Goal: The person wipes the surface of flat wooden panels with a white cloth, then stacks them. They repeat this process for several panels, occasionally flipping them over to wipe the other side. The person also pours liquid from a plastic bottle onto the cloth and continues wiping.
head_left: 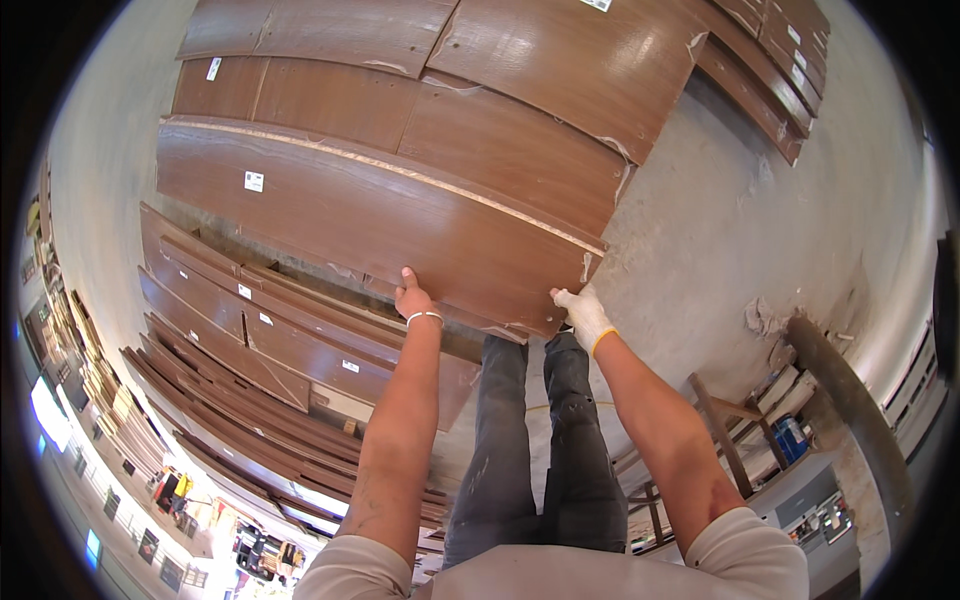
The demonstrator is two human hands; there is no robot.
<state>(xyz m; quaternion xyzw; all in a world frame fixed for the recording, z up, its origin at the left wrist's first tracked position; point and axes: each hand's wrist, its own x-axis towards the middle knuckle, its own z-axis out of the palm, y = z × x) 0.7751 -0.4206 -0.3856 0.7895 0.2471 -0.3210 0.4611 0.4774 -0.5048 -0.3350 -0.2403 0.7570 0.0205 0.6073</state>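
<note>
A long brown wooden panel [370,215] with a pale raw far edge and a small white label lies crosswise before me. My left hand [416,302], bare with a white band at the wrist, grips its near edge, the thumb on top and the other fingers hidden beneath. At the panel's right end, my right hand [584,312], in a white glove with a yellow cuff, is closed on the near corner. Its fingers underneath are mostly hidden. Just beyond the panel lie more flat brown boards [510,140], some with torn clear film along their edges.
Stacks of brown boards [275,335] stand close on my left. Another board pile [770,80] is at the far right. A thick grey pipe [850,420] and a wooden frame [735,440] stand to my right, near a blue container [791,438]. Concrete floor [690,230] shows beside the panel.
</note>
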